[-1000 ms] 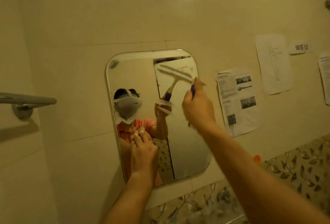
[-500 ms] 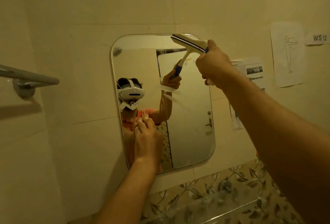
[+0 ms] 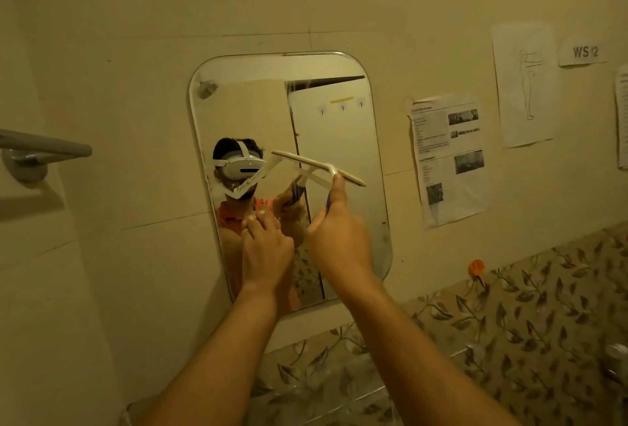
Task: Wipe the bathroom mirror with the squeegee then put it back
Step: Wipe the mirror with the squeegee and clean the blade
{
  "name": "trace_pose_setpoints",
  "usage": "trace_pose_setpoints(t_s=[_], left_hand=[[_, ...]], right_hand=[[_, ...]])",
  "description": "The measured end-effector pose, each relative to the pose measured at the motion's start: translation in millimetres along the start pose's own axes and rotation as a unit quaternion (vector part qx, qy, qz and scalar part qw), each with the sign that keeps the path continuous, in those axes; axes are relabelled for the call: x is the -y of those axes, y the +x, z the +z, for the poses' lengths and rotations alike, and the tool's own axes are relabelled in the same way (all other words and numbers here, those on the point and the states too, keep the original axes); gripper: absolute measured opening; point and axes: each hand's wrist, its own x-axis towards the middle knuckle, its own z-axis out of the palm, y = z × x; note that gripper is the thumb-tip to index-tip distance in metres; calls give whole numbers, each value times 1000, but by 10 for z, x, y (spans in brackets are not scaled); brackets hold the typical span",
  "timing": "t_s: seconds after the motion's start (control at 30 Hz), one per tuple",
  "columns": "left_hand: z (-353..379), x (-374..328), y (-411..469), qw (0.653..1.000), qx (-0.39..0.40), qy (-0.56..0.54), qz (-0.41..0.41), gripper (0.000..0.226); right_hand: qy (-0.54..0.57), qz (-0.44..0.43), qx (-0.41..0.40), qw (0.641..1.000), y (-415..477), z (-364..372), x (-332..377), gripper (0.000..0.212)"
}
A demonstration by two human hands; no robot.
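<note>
The right hand (image 3: 339, 242) is curling closed around the blue handle of the squeegee (image 3: 317, 167), thumb running up toward the head. The left hand (image 3: 266, 249) is lying nearly flat, fingers loosely bent, with the fingertips (image 3: 261, 218) pressing on the mirror (image 3: 339, 112) low in its middle, apparently steadying it. It is gripping nothing.

Beyond the knuckles, the squeegee blade is sitting tilted across the glass at mid-height, left end higher, and looks to be touching the surface.

The risks, as I judge them: the slanted blade is likely leaving streaks or skipping a wedge of glass, and the two hands are sitting just beside each other, so a downward pull may run the blade into the left fingers. Hard pressing could also be shifting the mirror against the wall (image 3: 136, 51).
</note>
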Motion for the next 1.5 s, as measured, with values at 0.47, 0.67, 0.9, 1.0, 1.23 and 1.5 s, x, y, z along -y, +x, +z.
trace_pose_setpoints(t_s=[0.47,0.67,0.9,1.0,1.23,1.5], left_hand=[[-95,-44,-59,1000,-6,9,-5,45],[-87,-41,-64,1000,-3,3,2,45],[-99,-27,-85,1000,-6,2,9,38],[-86,-7,-70,1000,-21,-3,4,31],[-50,-60,-57,999,-35,30,-21,37],[-26,-65,-44,999,-32,10,-20,32]], right_hand=[[95,83,-86,988,344,-303,-225,63],[82,83,-92,989,-10,106,-324,64],[125,41,-103,986,-126,13,-151,62],[115,-30,-109,987,289,-263,191,61],[-3,-105,-48,993,1157,-737,972,58],[-52,-103,25,993,1088,-721,1065,71]])
